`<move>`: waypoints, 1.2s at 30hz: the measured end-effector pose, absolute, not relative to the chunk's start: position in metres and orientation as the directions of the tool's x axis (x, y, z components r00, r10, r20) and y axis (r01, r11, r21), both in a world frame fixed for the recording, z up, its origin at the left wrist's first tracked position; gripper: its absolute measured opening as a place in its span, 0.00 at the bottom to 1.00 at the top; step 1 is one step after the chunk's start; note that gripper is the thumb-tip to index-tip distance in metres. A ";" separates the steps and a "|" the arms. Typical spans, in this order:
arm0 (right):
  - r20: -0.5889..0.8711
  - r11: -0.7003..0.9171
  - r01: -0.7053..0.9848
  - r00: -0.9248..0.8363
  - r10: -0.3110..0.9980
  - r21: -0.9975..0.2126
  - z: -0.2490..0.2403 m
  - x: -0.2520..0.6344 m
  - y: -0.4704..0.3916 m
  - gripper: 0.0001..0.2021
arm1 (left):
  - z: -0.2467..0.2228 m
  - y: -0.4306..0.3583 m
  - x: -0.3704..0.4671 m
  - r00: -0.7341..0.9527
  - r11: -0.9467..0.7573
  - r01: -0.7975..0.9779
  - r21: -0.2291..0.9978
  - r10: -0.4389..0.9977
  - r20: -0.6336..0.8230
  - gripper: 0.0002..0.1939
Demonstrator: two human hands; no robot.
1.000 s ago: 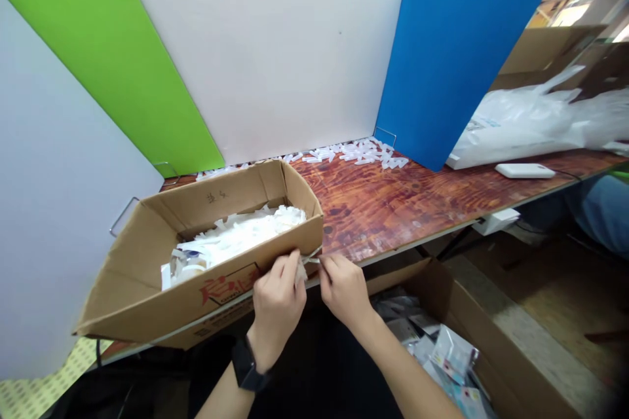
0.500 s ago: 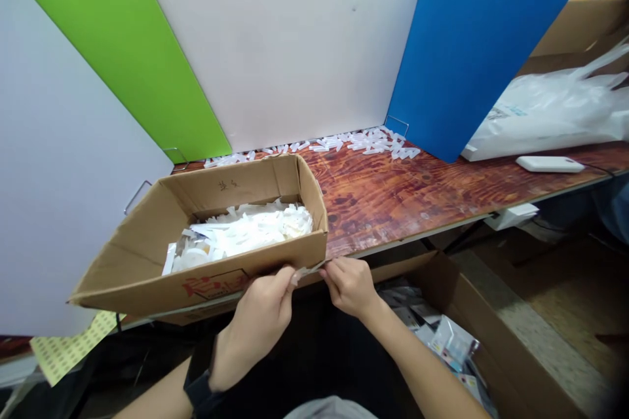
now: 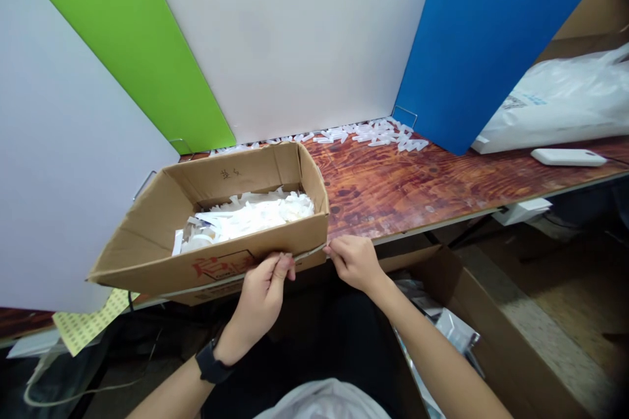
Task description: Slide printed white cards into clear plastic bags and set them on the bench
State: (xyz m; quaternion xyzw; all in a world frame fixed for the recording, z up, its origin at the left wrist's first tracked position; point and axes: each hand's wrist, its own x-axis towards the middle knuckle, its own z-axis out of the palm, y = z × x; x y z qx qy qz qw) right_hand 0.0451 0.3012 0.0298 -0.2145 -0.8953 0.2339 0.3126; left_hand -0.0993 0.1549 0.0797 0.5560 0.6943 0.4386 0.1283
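Observation:
My left hand (image 3: 263, 291) is closed in a pinch, thumb pressed on the curled fingers, just in front of the cardboard box (image 3: 275, 236). Close by on the right, my right hand (image 3: 354, 264) pinches near the box's front right corner. A thin pale plastic strip (image 3: 310, 253) runs between the fingertips; against the table edge behind it, its outline is hard to make out. The open box rests at the table's front and holds a heap of white, strip-like pieces (image 3: 255, 217). Red and black print marks its front wall.
Many small translucent pieces (image 3: 383, 133) lie along the panels' foot on the wooden table (image 3: 388, 190). White, green and blue panels (image 3: 447, 46) stand behind. Below right is a carton (image 3: 496, 321) with packaged items. A plastic bag (image 3: 555, 101) and white device (image 3: 569, 157) sit farther right.
Both hands stay close together; the plastic strip looks thinner and straighter between them. My left hand has turned slightly, its thumb now on top. The whole view has shifted a little.

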 end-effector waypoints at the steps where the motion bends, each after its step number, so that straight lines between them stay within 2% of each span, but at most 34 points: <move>1: 0.426 0.764 0.241 -0.713 0.557 -0.598 0.033 0.045 0.302 0.16 | 0.074 0.154 -0.100 -0.325 -0.039 0.680 0.732 0.879 0.349 0.13; 5: 0.271 0.597 0.213 -0.740 0.615 -0.773 0.047 0.046 0.303 0.17 | 0.045 0.149 -0.104 -0.243 -0.166 0.735 0.657 0.841 0.484 0.10; 7: 0.202 0.500 0.183 -0.759 0.619 -0.847 0.052 0.046 0.301 0.17 | 0.033 0.145 -0.106 -0.194 -0.222 0.746 0.628 0.829 0.524 0.14; 11: 0.104 0.319 0.125 -0.783 0.614 -0.939 0.062 0.048 0.293 0.15 | 0.020 0.137 -0.107 -0.057 -0.337 0.820 0.462 0.756 0.652 0.22; 13: 0.088 0.265 0.098 -0.787 0.610 -0.959 0.067 0.049 0.286 0.15 | 0.018 0.135 -0.104 -0.079 -0.329 0.836 0.440 0.720 0.690 0.22; 17: 0.081 0.191 0.055 -0.768 0.635 -0.980 0.073 0.051 0.272 0.14 | 0.029 0.132 -0.091 -0.276 -0.252 0.794 0.553 0.661 0.698 0.17; 21: 0.074 0.090 -0.015 -0.711 0.699 -0.996 0.059 0.053 0.254 0.14 | 0.058 0.135 -0.078 -0.555 -0.045 0.663 0.748 0.640 0.531 0.09; 23: 0.077 0.132 0.025 -0.702 0.708 -0.991 0.043 0.052 0.243 0.16 | 0.071 0.139 -0.077 -0.569 -0.015 0.671 0.741 0.631 0.528 0.09; 25: 0.083 0.201 0.091 -0.692 0.717 -0.975 0.025 0.047 0.232 0.18 | 0.082 0.145 -0.079 -0.450 -0.049 0.797 0.602 0.617 0.646 0.09; 26: 0.092 0.232 0.117 -0.683 0.725 -0.966 0.017 0.044 0.226 0.19 | 0.086 0.148 -0.080 -0.332 -0.078 0.881 0.466 0.600 0.728 0.09; 28: 0.120 0.283 0.146 -0.660 0.742 -0.948 0.005 0.037 0.218 0.20 | 0.095 0.156 -0.084 0.005 -0.137 0.987 0.081 0.534 0.846 0.10; 29: 0.139 0.312 0.161 -0.646 0.750 -0.936 0.002 0.034 0.215 0.20 | 0.101 0.161 -0.087 0.176 -0.153 0.982 -0.114 0.495 0.851 0.10; 30: 0.160 0.344 0.179 -0.633 0.758 -0.922 0.001 0.031 0.213 0.21 | 0.107 0.166 -0.090 0.314 -0.164 0.950 -0.268 0.470 0.825 0.09; 32: 0.201 0.409 0.219 -0.613 0.764 -0.886 0.001 0.026 0.211 0.21 | 0.120 0.176 -0.095 0.493 -0.215 0.867 -0.449 0.502 0.711 0.07; 36: 0.290 0.537 0.346 -0.560 0.776 -0.770 0.004 0.018 0.208 0.18 | 0.143 0.194 -0.099 0.637 -0.389 0.740 -0.548 0.667 0.387 0.11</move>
